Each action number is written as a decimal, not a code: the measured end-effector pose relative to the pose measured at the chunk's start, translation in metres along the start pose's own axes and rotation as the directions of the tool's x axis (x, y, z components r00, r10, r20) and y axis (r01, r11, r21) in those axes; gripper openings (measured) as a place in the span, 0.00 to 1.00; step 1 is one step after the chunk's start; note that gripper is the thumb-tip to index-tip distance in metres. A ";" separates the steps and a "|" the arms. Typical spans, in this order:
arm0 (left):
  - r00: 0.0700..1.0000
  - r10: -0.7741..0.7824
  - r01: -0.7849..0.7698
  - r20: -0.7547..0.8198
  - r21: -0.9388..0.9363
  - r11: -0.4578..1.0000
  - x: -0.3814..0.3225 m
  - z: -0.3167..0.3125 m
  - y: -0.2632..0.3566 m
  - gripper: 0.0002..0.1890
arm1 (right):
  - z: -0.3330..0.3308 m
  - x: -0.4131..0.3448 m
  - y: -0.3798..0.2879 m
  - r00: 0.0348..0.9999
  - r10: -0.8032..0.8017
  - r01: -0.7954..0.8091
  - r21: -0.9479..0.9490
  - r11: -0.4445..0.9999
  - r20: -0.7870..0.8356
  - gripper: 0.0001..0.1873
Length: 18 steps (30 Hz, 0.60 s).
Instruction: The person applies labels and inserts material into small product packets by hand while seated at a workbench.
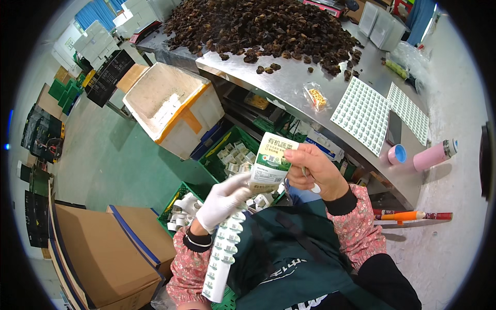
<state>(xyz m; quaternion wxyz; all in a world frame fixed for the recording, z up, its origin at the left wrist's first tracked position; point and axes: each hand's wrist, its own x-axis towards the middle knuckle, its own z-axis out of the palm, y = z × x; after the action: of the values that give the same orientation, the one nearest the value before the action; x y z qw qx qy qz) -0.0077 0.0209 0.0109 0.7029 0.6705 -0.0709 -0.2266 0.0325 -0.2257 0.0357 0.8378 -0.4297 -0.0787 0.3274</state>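
Note:
My left hand point(223, 202), in a white glove, holds the lower left side of a printed paper label strip point(270, 164) in green, white and cream. A sheet of small round green-and-white stickers point(221, 255) hangs below that hand, along my left forearm. My bare right hand point(319, 170) pinches the strip's upper right edge between thumb and fingers. A small white oval piece shows under the right fingers; what it is I cannot tell. Beneath the hands, green plastic crates point(212, 157) hold many small printed white packs point(235, 158).
A steel table point(288, 83) bears a heap of dark dried mushrooms or fungus point(259, 27), sticker sheets point(362, 114), a phone point(394, 128) and a pink bottle point(431, 157). An empty foam box point(174, 124) stands left of it. Cardboard boxes point(104, 248) are at lower left.

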 end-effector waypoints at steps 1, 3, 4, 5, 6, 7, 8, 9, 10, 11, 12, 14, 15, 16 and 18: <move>0.983 -0.158 0.147 0.095 0.110 0.983 -0.001 -0.001 0.005 0.21 | -0.001 0.002 -0.001 0.998 0.019 -0.019 -0.009 1.000 -0.057 0.12; 0.994 -0.104 0.102 0.017 0.087 0.991 0.004 0.002 -0.021 0.20 | 0.005 0.011 -0.001 0.985 0.056 -0.061 -0.024 0.998 -0.164 0.12; 0.998 -0.065 0.066 -0.027 0.040 0.997 0.008 0.004 -0.028 0.19 | 0.003 0.018 0.004 0.976 0.016 -0.029 -0.055 0.998 -0.219 0.15; 0.997 -0.028 0.027 -0.074 -0.005 1.000 0.009 0.005 -0.033 0.19 | 0.002 0.018 0.009 0.957 -0.029 0.001 -0.098 0.995 -0.289 0.16; 0.991 -0.043 0.038 -0.127 -0.042 0.998 0.009 0.008 -0.024 0.19 | 0.002 0.018 0.016 0.934 -0.071 0.022 -0.142 0.990 -0.350 0.16; 0.984 -0.027 0.031 -0.174 0.022 0.999 0.011 0.001 -0.033 0.18 | 0.004 0.018 0.024 0.907 -0.114 0.039 -0.187 0.982 -0.406 0.17; 0.975 -0.024 0.018 -0.223 -0.028 0.999 0.011 0.000 -0.034 0.18 | 0.009 0.017 0.035 0.899 -0.127 0.036 -0.219 0.975 -0.418 0.19; 0.965 -0.025 0.004 -0.260 -0.080 0.997 0.014 0.003 -0.032 0.18 | 0.003 0.014 0.046 0.936 -0.136 0.040 -0.284 0.958 -0.325 0.15; 0.959 -0.022 -0.008 -0.282 -0.105 0.994 0.015 0.003 -0.033 0.18 | 0.007 0.013 0.057 0.943 -0.158 0.052 -0.340 0.939 -0.292 0.13; 0.955 -0.019 -0.018 -0.298 -0.119 0.993 0.015 0.003 -0.033 0.18 | 0.012 0.013 0.067 0.949 -0.179 0.066 -0.393 0.917 -0.259 0.12; 0.950 -0.015 -0.027 -0.311 -0.133 0.991 0.015 0.004 -0.031 0.19 | 0.016 0.012 0.073 0.950 -0.193 0.079 -0.409 0.909 -0.244 0.09; 0.949 0.002 -0.055 -0.316 -0.159 0.986 0.016 0.006 -0.027 0.19 | 0.016 0.014 0.084 0.928 -0.277 0.128 -0.486 0.865 -0.250 0.08; 0.948 0.007 -0.052 -0.317 -0.134 0.990 0.015 0.005 -0.026 0.20 | 0.018 0.016 0.085 0.919 -0.300 0.144 -0.489 0.860 -0.257 0.08; 0.948 0.012 -0.049 -0.317 -0.109 0.993 0.014 0.004 -0.026 0.20 | 0.019 0.016 0.086 0.915 -0.306 0.139 -0.508 0.850 -0.263 0.08; 0.945 0.027 -0.056 -0.326 -0.078 0.995 0.013 0.005 -0.024 0.20 | 0.022 0.015 0.085 0.906 -0.321 0.125 -0.548 0.827 -0.278 0.08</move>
<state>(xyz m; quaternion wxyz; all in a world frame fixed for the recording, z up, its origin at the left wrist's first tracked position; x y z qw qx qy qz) -0.0033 0.0112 -0.0152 0.7378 0.6661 0.0413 -0.1012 -0.0053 -0.1664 -0.0183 0.7237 -0.6788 -0.0605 0.1084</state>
